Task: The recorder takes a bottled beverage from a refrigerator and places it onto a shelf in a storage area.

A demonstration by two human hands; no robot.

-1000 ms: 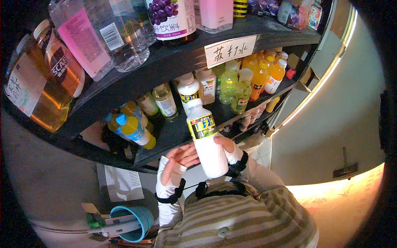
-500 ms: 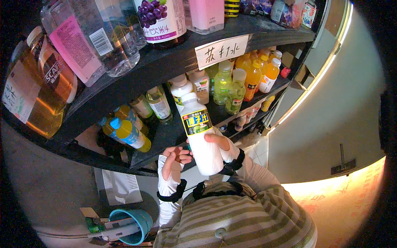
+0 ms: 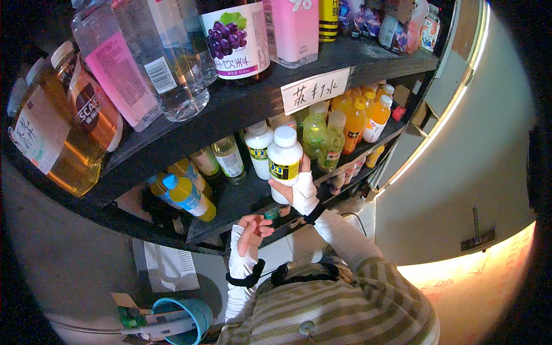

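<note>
My right hand (image 3: 284, 190) grips a white plastic bottle (image 3: 284, 152) with a white cap and a black-and-yellow label. It stands nearly upright at the front edge of the lower shelf (image 3: 230, 198); whether its base touches the shelf I cannot tell. A similar white bottle (image 3: 259, 137) is just behind it to the left. Lower and to the left, my left hand (image 3: 254, 231) is empty, with loosely bent fingers spread apart. Green-yellow drink bottles (image 3: 332, 142) stand right of the held bottle, and a clear, pale-labelled bottle (image 3: 229, 158) stands on its left.
Above runs a thick black upper shelf (image 3: 241, 95) with large bottles and a paper sign (image 3: 316, 91) on its edge. Orange drink bottles (image 3: 355, 123) stand farther right, blue-capped yellow ones (image 3: 190, 195) at left. A blue bucket (image 3: 198, 313) is on the floor; a grey panel (image 3: 448, 172) rises at right.
My right hand has carried the white bottle forward to the shelf, turning it more upright beside the similar one. My left hand has shifted slightly right and down, staying empty.
</note>
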